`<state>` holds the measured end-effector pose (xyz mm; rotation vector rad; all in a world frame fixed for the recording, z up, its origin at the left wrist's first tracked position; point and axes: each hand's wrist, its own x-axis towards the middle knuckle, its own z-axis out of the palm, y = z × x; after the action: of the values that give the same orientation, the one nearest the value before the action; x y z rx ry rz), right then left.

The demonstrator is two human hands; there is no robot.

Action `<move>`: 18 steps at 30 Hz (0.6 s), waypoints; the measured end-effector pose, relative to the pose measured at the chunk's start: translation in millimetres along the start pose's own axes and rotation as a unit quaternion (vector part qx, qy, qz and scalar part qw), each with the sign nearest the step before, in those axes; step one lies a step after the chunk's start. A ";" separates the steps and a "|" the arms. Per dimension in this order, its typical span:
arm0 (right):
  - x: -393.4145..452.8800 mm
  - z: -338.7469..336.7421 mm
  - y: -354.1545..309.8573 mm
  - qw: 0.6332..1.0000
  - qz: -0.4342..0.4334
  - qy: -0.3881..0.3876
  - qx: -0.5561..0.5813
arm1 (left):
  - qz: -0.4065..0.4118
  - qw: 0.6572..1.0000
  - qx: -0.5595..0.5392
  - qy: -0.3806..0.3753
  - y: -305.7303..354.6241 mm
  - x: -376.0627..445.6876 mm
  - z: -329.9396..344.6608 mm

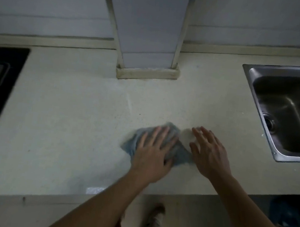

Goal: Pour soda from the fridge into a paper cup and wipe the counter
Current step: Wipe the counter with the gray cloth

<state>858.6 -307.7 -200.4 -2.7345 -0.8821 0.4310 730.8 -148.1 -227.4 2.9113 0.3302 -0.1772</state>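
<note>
- Left hand [153, 150] lies flat, fingers spread, pressing a crumpled blue-grey cloth [178, 152] onto the speckled pale counter [62, 123].
- Right hand [209, 154] is open with fingers loosely spread; a pale round shape [187, 136], too blurred to identify, sits partly under its fingertips, so contact is unclear.
- Steel sink [282, 115], right, is cut off by the frame.
- Black hob [0, 84], left, is also cut off.
- A square column [149, 40] meets the counter's back.

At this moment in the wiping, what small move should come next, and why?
Probably slide the left hand, pressed flat on the blue cloth, toward the pale smear beside it. The right hand hovers open over that spot and should likely lift clear of the counter first.
</note>
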 end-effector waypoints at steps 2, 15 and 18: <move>2.8 2.1 -5.0 1.000 -0.015 -0.007 -0.014 | -0.034 0.999 -0.014 0.004 -9.8 -12.4 -0.4; 49.7 16.6 -89.2 0.998 -0.061 -0.024 -0.013 | -0.195 0.981 0.010 -0.019 -153.8 3.8 -32.4; 65.1 19.4 -100.1 0.997 -0.062 -0.029 -0.024 | -0.168 0.985 0.025 -0.028 -164.5 44.2 -39.3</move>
<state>849.4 -187.0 -200.8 -2.7040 -1.0827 0.4731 739.0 26.5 -226.7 2.8701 0.8167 -0.3203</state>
